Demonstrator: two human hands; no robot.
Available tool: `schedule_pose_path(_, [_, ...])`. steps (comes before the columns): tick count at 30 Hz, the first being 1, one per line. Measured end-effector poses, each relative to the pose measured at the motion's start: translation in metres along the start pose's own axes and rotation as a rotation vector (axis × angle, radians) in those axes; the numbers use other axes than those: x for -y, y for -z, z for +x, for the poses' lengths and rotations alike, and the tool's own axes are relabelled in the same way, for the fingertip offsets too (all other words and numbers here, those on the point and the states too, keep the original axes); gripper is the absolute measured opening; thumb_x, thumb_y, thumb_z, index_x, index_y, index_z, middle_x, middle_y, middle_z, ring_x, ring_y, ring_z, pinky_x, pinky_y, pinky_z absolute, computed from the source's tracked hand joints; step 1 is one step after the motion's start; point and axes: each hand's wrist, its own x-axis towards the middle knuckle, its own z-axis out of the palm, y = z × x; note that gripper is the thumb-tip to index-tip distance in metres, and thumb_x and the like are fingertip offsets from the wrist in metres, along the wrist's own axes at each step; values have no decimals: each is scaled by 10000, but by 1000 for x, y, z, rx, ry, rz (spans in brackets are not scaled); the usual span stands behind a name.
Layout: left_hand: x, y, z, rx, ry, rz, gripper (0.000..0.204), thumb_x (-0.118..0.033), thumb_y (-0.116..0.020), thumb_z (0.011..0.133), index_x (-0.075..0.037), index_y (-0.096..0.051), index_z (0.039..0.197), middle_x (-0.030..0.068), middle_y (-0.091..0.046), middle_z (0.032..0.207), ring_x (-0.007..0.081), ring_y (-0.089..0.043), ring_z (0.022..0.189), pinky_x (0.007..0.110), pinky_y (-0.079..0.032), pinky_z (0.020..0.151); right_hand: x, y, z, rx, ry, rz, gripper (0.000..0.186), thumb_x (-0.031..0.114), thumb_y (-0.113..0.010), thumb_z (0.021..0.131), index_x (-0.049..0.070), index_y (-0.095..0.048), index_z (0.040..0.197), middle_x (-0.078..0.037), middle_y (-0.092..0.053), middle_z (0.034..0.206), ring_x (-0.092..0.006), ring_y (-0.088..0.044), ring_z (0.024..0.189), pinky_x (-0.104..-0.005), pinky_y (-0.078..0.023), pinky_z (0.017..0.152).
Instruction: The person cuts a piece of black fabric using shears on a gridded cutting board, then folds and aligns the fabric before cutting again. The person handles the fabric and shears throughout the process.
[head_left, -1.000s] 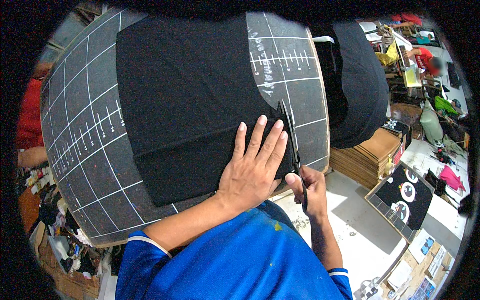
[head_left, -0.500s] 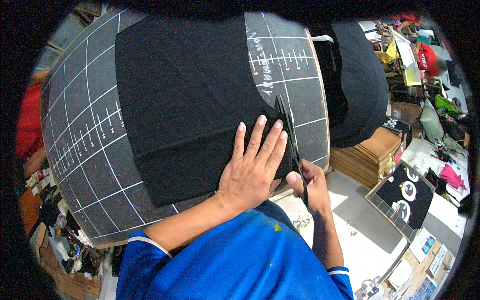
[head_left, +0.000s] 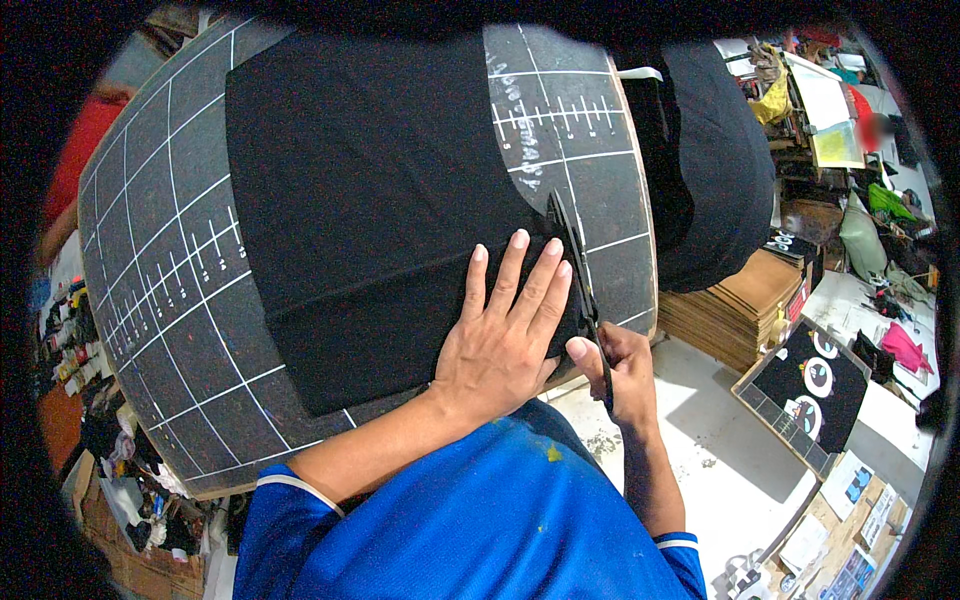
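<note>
Black fabric [head_left: 370,190] lies spread over a dark board [head_left: 215,350] marked with a white grid and rulers. My left hand [head_left: 508,325] rests flat on the fabric's near right part, fingers stretched out and slightly apart. Just to its right, my right hand [head_left: 622,370] grips a pair of black scissors [head_left: 583,275] by the handles. The blades point away from me along the curved right edge of the fabric, their tips close to that edge. How far the blades are apart is hard to make out against the dark cloth.
Beyond the board's right edge hangs more black cloth [head_left: 715,170]. A stack of brown cardboard sheets [head_left: 735,300] stands below it. At the right is a board with printed black fabric [head_left: 812,385]. Clutter fills the left side, with a person's red sleeve [head_left: 85,150] at the upper left.
The scissor blades look closer together than before. My left hand keeps its place on the fabric. At the left, the person in red has shifted up and away.
</note>
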Motion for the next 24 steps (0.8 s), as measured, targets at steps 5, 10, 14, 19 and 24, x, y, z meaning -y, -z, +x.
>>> schedule_pose_path(5, [0, 0, 0, -12, -1, -72, 967, -322, -805, 806, 54, -417, 1608, 219, -284, 1758, 481, -176, 1639, 717, -130, 1287, -10, 3, -2, -47, -56, -97, 437, 407, -843, 954, 43, -653, 806, 70, -550, 713, -56, -429, 652, -285, -317, 569])
schedule_pose_path(10, [0, -3, 1, -37, -3, -24, 951, -385, -805, 833, 39, -443, 1603, 220, -306, 1747, 482, -197, 1633, 700, -125, 1296, -16, 6, 7, 33, 66, -54, 492, 442, -834, 946, 77, -574, 742, 63, -513, 683, -63, -421, 645, -289, -317, 563])
schedule_pose_path(14, [0, -4, 0, -55, 0, -74, 941, -334, -785, 836, 57, -414, 1607, 213, -311, 1747, 475, -200, 1634, 719, -152, 1281, -15, 6, 12, 24, 87, -102, 498, 430, -831, 948, 87, -545, 727, 61, -492, 664, -60, -420, 638, -285, -314, 552])
schedule_pose_path(19, [0, -3, 0, -43, -1, -48, 960, -319, -803, 822, 58, -405, 1610, 214, -313, 1746, 478, -205, 1632, 711, -153, 1285, -8, 0, 11, -5, 46, -72, 510, 429, -828, 957, 92, -539, 706, 65, -478, 635, -54, -424, 615, -286, -314, 530])
schedule_pose_path(24, [-1, -1, 0, -41, -5, -67, 1006, -301, -827, 792, 56, -385, 1622, 215, -305, 1748, 478, -205, 1632, 709, -149, 1288, -13, 5, -1, -21, -26, -52, 521, 437, -824, 964, 94, -539, 695, 66, -490, 621, -49, -456, 592, -273, -341, 517])
